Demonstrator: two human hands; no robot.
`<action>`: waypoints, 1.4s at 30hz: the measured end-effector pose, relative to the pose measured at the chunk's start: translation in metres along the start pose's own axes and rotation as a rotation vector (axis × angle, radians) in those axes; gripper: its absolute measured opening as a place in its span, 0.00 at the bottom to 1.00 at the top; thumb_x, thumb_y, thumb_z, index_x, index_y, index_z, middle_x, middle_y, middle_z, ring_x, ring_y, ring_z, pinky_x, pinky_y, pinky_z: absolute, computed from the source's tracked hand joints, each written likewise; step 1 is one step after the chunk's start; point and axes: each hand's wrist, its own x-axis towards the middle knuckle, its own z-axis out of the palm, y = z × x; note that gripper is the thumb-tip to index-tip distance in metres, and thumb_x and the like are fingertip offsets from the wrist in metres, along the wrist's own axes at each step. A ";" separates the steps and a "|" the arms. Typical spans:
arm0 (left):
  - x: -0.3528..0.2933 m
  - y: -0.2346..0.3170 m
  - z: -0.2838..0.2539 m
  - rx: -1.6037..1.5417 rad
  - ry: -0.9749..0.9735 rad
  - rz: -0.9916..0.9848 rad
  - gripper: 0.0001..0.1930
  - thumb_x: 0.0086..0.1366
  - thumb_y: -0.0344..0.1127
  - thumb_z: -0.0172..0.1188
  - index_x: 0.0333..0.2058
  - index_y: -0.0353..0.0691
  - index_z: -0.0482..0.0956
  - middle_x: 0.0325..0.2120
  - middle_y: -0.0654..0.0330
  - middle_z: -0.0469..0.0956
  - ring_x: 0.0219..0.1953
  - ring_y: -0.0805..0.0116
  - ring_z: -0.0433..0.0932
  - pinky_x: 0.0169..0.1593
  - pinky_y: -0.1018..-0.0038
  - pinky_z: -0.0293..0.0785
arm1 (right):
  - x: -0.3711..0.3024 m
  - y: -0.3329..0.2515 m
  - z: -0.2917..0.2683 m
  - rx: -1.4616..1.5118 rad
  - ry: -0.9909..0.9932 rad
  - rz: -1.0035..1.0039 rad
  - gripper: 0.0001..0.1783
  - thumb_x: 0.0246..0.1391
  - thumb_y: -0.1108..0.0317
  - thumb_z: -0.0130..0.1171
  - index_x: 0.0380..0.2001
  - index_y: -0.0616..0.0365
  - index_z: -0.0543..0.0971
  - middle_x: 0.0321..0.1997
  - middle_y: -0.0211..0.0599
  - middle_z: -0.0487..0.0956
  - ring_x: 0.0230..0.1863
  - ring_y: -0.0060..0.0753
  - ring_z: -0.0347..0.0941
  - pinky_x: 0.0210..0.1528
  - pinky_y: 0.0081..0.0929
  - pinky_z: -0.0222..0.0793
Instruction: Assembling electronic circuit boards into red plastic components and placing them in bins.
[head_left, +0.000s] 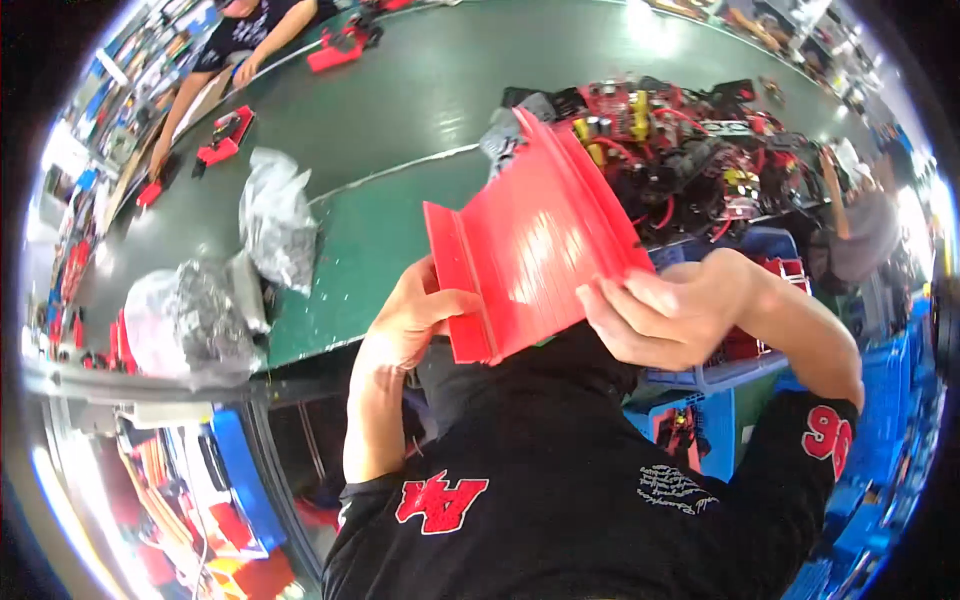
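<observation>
A red corrugated plastic sheet [532,248], creased into a broad middle with raised side flaps, is held up in front of my body, over the bench's near edge. My left hand [412,315] is closed on its left flap, thumb on the near face and fingers behind. At the lower right corner, my right hand [668,312] has its fingers curled against the sheet's edge; they are slightly blurred. Behind the sheet's right side lies a heap of black and red assemblies [690,150] with yellow parts and red wires, partly covered by the sheet.
Clear plastic bags [190,325] and a grey-white bag [278,218] lie on the green bench [365,235] to the left. A blue crate [720,375] holding red parts stands at my right. Across the bench, another person's arm [270,42] is near small red pieces [225,135].
</observation>
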 end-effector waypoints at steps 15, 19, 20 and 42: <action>0.011 -0.034 -0.035 0.166 0.430 0.263 0.11 0.63 0.24 0.56 0.45 0.29 0.75 0.36 0.58 0.81 0.40 0.73 0.79 0.45 0.75 0.75 | 0.089 -0.187 0.118 2.421 2.131 1.439 0.29 0.65 0.54 0.43 0.60 0.63 0.66 0.60 0.48 0.72 0.55 0.43 0.74 0.55 0.37 0.73; 0.027 -0.052 -0.046 0.065 0.322 0.433 0.14 0.65 0.27 0.55 0.48 0.29 0.72 0.37 0.59 0.80 0.39 0.73 0.79 0.41 0.77 0.77 | 0.070 -0.190 0.115 2.369 1.781 1.803 0.30 0.62 0.55 0.39 0.60 0.63 0.67 0.58 0.48 0.74 0.55 0.44 0.74 0.58 0.44 0.70; 0.025 -0.052 -0.047 0.066 0.323 0.424 0.14 0.65 0.27 0.55 0.48 0.29 0.72 0.37 0.59 0.80 0.39 0.73 0.79 0.41 0.77 0.77 | 0.067 -0.194 0.114 2.370 1.788 1.810 0.30 0.62 0.55 0.39 0.60 0.63 0.67 0.58 0.48 0.74 0.55 0.44 0.74 0.58 0.44 0.70; 0.004 -0.016 -0.096 0.745 0.946 -0.136 0.26 0.71 0.50 0.47 0.51 0.28 0.72 0.33 0.52 0.78 0.26 0.69 0.79 0.27 0.75 0.75 | 0.050 -0.156 0.104 1.705 0.926 2.387 0.10 0.61 0.70 0.55 0.39 0.68 0.79 0.32 0.28 0.80 0.34 0.13 0.70 0.37 0.20 0.67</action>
